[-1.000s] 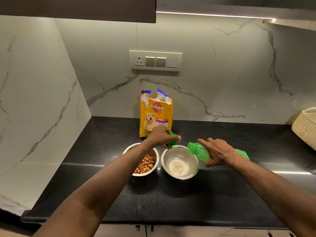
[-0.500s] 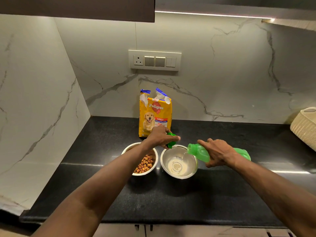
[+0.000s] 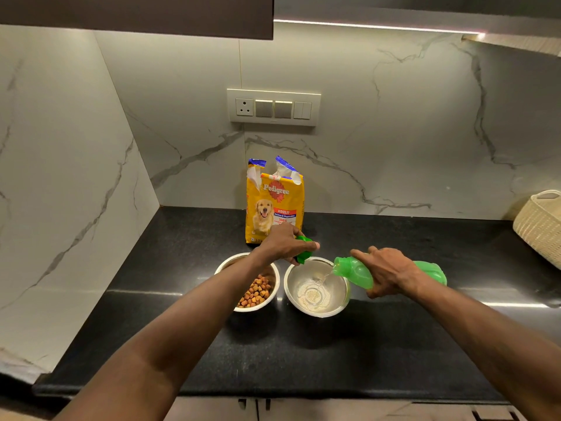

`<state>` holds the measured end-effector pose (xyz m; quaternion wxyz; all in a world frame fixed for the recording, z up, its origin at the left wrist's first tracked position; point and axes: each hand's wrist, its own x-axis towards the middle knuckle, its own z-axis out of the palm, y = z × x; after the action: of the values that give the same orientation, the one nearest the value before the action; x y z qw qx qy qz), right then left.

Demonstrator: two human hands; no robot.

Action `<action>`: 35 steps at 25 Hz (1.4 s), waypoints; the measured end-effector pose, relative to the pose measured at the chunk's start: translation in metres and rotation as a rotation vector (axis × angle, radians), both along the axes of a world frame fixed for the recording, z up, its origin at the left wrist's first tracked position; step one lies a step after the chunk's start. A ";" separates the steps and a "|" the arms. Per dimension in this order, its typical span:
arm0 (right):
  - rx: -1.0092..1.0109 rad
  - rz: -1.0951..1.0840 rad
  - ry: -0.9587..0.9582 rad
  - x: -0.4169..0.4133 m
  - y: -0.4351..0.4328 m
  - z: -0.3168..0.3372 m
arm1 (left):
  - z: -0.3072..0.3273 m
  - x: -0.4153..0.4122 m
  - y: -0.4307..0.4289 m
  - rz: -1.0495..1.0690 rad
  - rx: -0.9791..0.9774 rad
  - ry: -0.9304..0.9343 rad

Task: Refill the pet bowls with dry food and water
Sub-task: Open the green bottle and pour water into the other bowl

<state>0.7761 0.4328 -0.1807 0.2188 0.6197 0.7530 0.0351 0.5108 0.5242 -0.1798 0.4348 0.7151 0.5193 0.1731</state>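
green bottle [image 3: 358, 273] tipped: water step in hand
right hand [image 3: 391, 273] grips it over the steel bowl [image 3: 335, 291] toward the surface's back edge; left hand [image 3: 285, 244] pinches the cap [image 3: 304, 253]; next likely calls for steady tilt, then recapping.

Open counter [image 3: 303, 360] nearside; bowls [image 3: 334, 296] midway, food bag [image 3: 274, 205] just behind.

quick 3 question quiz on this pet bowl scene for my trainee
1. True or false: the right hand holds the green bottle upright.
2. Which steel bowl holds kibble? A: left bowl B: right bowl
3. Fill in: the left hand grips the bottle's green ____.
Key: 1 false, it is tipped, pouring water into the right bowl; 2 A; 3 cap.
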 end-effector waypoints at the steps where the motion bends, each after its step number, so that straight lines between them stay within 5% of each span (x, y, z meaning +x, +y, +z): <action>1: 0.000 0.001 0.000 0.000 0.000 0.000 | 0.000 0.000 0.000 0.000 0.002 0.002; 35: 0.055 0.023 -0.037 -0.010 -0.001 0.004 | -0.004 0.007 -0.004 -0.014 -0.053 0.037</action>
<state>0.7661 0.4320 -0.1769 0.2151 0.6158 0.7547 0.0701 0.5177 0.5203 -0.1837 0.4454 0.7100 0.5265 0.1427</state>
